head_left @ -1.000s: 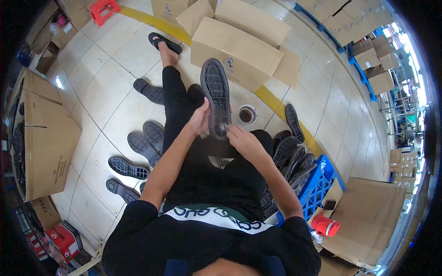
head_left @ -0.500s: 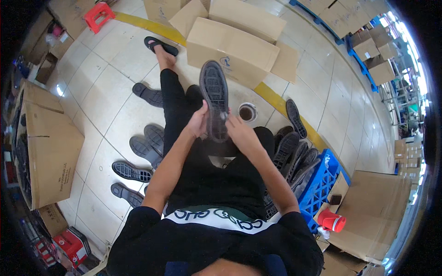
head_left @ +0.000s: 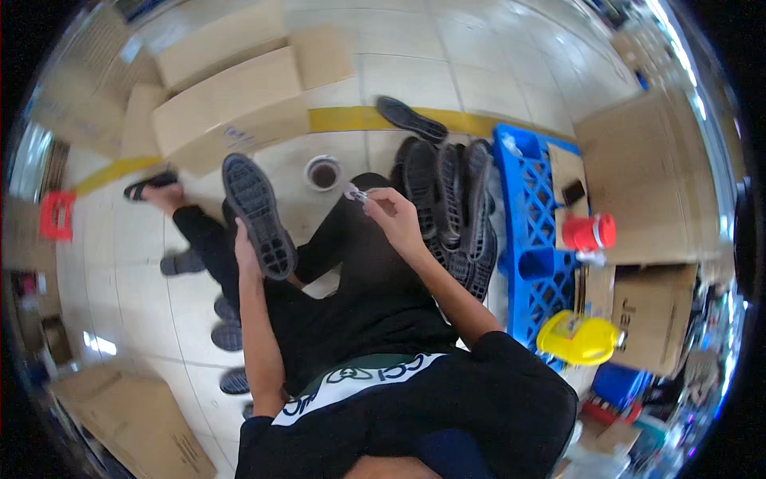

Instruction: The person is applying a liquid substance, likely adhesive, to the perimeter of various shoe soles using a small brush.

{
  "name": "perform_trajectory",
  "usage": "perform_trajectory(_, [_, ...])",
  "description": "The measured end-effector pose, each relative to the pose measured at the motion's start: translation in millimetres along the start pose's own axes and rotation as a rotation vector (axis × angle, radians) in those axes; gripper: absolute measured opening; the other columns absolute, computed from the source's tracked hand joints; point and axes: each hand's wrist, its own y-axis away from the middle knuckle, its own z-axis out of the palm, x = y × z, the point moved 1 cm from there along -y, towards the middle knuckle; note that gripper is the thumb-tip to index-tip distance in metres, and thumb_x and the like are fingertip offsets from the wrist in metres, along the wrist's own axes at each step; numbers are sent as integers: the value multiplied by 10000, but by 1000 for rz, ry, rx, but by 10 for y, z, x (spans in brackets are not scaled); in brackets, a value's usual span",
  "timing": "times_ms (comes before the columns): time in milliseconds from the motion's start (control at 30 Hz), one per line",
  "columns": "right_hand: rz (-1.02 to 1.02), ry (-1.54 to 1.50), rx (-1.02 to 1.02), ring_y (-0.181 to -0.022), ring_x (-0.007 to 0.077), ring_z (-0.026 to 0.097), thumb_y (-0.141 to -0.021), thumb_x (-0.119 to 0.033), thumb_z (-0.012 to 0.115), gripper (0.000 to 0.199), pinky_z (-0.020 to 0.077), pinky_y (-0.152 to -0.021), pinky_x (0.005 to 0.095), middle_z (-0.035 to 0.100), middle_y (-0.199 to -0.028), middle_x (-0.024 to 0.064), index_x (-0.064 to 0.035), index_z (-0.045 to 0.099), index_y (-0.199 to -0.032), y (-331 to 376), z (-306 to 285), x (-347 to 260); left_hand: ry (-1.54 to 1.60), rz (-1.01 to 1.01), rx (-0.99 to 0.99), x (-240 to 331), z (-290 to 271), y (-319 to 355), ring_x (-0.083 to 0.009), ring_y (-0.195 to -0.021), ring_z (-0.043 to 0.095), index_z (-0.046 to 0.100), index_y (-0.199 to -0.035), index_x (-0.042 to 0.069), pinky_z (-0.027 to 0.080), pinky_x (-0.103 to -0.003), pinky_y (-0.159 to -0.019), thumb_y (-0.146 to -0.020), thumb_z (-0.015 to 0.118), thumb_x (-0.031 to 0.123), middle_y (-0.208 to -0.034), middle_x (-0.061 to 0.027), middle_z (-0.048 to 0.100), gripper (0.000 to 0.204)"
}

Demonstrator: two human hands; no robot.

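My left hand (head_left: 246,254) grips a dark shoe sole (head_left: 257,214) from behind, tread side up, held above my left knee. My right hand (head_left: 391,214) is off to the right of it, fingers pinched on a small pale clear piece (head_left: 356,193) over my right knee. I sit on the tiled floor in black trousers, one leg stretched out to a foot in a black sandal (head_left: 149,185). A row of dark soles (head_left: 447,203) leans against a blue plastic crate (head_left: 533,239) just right of my right hand.
A small round tape roll (head_left: 323,172) lies on the floor ahead. Cardboard boxes (head_left: 231,112) stand beyond it, more boxes (head_left: 646,184) at the right with a red cup (head_left: 589,231). A yellow container (head_left: 578,337) sits lower right. Loose soles (head_left: 227,335) lie left of me.
The view has swung round to the right. My right hand has come off the sole and moved right, now pinching a small pale piece. My left hand alone holds the sole.
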Motion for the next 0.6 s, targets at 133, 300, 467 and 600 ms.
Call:
perform_trajectory(133, [115,-174,356,-796,111,604,-923,-107,601,119,500,-741,246,625,-888,32,-5,626,-980,309,-789,34,-96,-186,-96,-192,812,-111,-268,-763,646,582,-1122,15,540,-393,-693,-1002,313,483,-898,-133,654,553])
perform_trajectory(300, [107,-425,769,-760,143,610,-924,-146,606,141,510,-694,272,636,-862,52,-35,629,-1007,848,-1707,278,-373,-299,-252,-1276,1799,-748,-231,-916,645,588,-1176,26,516,-378,-846,-998,367,464,-1051,-110,666,521])
perform_trajectory(467, [36,-453,889,-745,138,615,-921,-123,607,108,510,-673,261,655,-905,65,-36,619,-983,1276,-2050,185,-398,-493,-283,-2501,2536,-1020,-259,-934,640,586,-1158,27,506,-427,-849,-950,378,589,-1077,-136,647,635])
perform_trajectory(600, [106,-399,946,-731,129,598,-932,-154,601,110,498,-680,264,624,-847,36,-44,598,-933,1400,-2067,58,-638,-542,-262,-2799,2539,-1104,-252,-1018,597,513,-1310,90,448,-446,-898,-974,305,575,-1160,-101,612,625])
